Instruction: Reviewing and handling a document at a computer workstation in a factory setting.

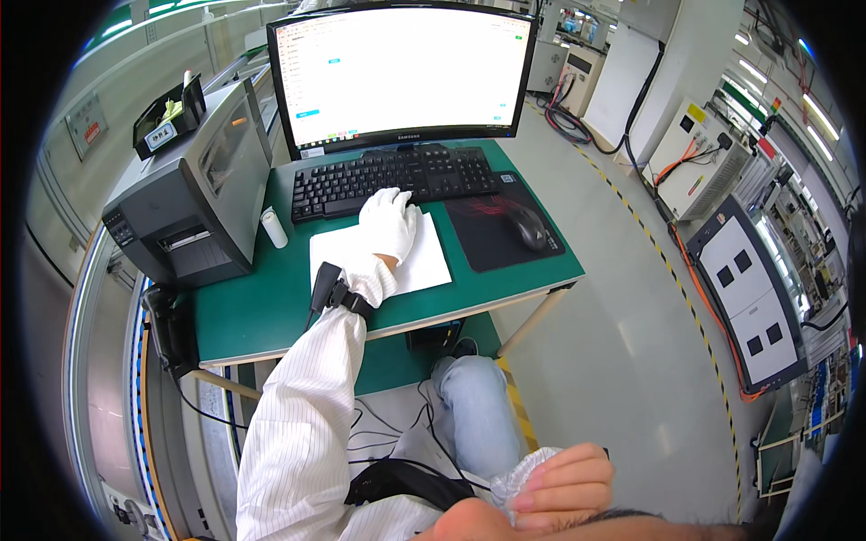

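**Gloved Hand at the Keyboard, Bare Hand Near the Face**

While the left hand [389,221] was stretched forward in a white glove, its fingers lay flat and spread loosely on the front edge of the black keyboard [397,178], holding nothing. The heel of that hand rested over a white sheet of paper [424,261] that lay on the green desk [262,307] just in front of the keyboard. A black strap [336,290] sat around the wrist, over the cuff of a white striped sleeve.

The right hand [564,487] was bare and raised close to the camera at the lower edge of the view. Its fingers were curled narrowly inward; whether they gripped anything could not be told.

To the right of the paper, a black mouse [530,230] rested on a dark mouse pad [496,243], untouched. Behind the keyboard stood a wide curved monitor [401,72] with a bright screen. A grey label printer [194,194] stood at the left end of the desk, with a small white roll [273,227] upright beside it.
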Tool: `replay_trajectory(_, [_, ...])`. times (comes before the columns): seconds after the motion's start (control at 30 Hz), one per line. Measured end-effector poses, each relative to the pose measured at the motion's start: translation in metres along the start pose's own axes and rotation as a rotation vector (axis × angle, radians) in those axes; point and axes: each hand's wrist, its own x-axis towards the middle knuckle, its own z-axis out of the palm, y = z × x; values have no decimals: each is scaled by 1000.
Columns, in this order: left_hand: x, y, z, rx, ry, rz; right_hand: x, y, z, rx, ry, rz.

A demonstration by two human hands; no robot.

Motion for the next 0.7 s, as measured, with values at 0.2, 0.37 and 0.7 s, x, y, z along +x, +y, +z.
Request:
replay_trajectory(0.2, [0,-1,1,-7,19,6,-23,12,-7,73,64,-112])
replay_trajectory(0.37, [0,2,3,-8,31,6,-26,-1,-13,90,16,17])
replay_trajectory(0.7, [1,-2,1,4,6,-3,-4,0,14,-3,155,-42])
